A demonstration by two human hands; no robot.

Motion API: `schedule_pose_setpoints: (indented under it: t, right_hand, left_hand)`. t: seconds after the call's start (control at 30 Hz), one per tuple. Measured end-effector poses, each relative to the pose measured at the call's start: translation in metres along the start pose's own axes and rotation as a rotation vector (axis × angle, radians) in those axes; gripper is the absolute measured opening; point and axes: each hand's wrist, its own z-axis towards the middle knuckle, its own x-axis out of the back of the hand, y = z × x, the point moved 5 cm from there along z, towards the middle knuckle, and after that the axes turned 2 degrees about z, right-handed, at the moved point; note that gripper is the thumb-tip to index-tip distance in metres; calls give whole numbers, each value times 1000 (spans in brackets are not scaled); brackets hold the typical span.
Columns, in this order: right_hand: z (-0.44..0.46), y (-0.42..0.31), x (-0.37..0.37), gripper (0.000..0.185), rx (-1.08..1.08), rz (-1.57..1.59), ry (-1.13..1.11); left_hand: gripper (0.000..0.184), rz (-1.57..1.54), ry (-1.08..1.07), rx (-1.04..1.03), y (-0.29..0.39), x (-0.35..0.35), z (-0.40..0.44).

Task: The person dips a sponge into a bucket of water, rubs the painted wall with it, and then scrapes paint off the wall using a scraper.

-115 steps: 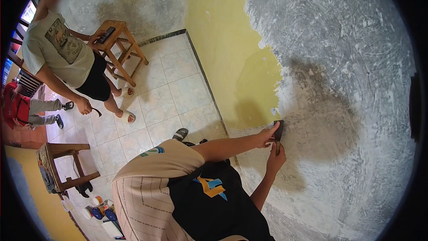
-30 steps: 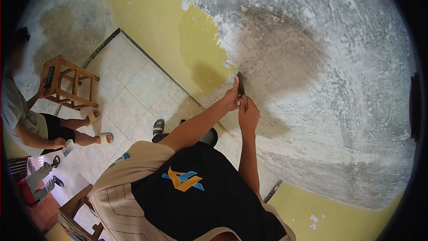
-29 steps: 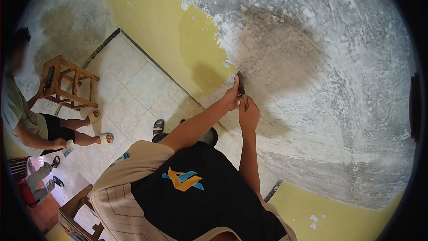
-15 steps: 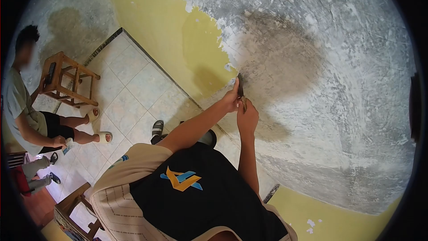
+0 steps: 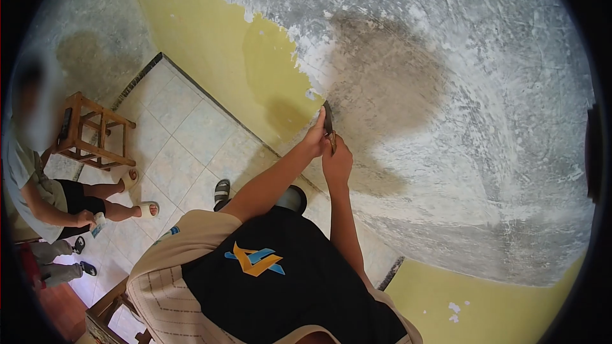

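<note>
My right hand (image 5: 337,162) is closed around the brown handle of a scraper (image 5: 329,117). The scraper's dark blade points up, its tip at the ragged edge of the yellow paint (image 5: 280,67) on the wall. My left hand (image 5: 313,139) lies along the blade's left side, one finger stretched up beside it. The rest of its fingers are partly hidden, but they appear closed on the tool. Around and to the right of the blade, the wall (image 5: 510,102) is bare, mottled grey and white, with my shadow across it.
At the left, a person in a grey shirt (image 5: 29,172) holds a small object. Beside them stands a wooden stool (image 5: 95,130); another wooden piece of furniture (image 5: 111,312) is at lower left. Another person's legs (image 5: 57,261) show there. A dark round container (image 5: 292,200) stands near my foot.
The view has shifted slightly, so the hands and wall appear a little further left. Both hands stay on the scraper, its tip still at the paint edge.
</note>
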Motion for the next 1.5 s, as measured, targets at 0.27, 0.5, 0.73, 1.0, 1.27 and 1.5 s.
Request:
schedule_pose_setpoints:
  t: [0.27, 0.5, 0.73, 1.0, 1.27, 1.5]
  right_hand:
    - [11, 5, -5, 35, 6, 6, -5]
    - [21, -15, -22, 35, -30, -53, -118]
    - [1, 2, -8, 35, 2, 53, -22]
    - [15, -14, -29, 38, 42, 37, -10]
    - [6, -8, -25, 40, 21, 53, -5]
    - [13, -6, -27, 39, 49, 76, 58]
  left_hand:
    - [54, -125, 33, -225, 13, -5, 3]
    - [50, -224, 31, -135, 37, 11, 3]
    - [50, -111, 113, -36, 12, -6, -17]
    - [53, -114, 53, -104, 43, 11, -8]
    - [61, -19, 90, -135, 32, 10, -4]
    - [52, -106, 108, -165, 36, -4, -13]
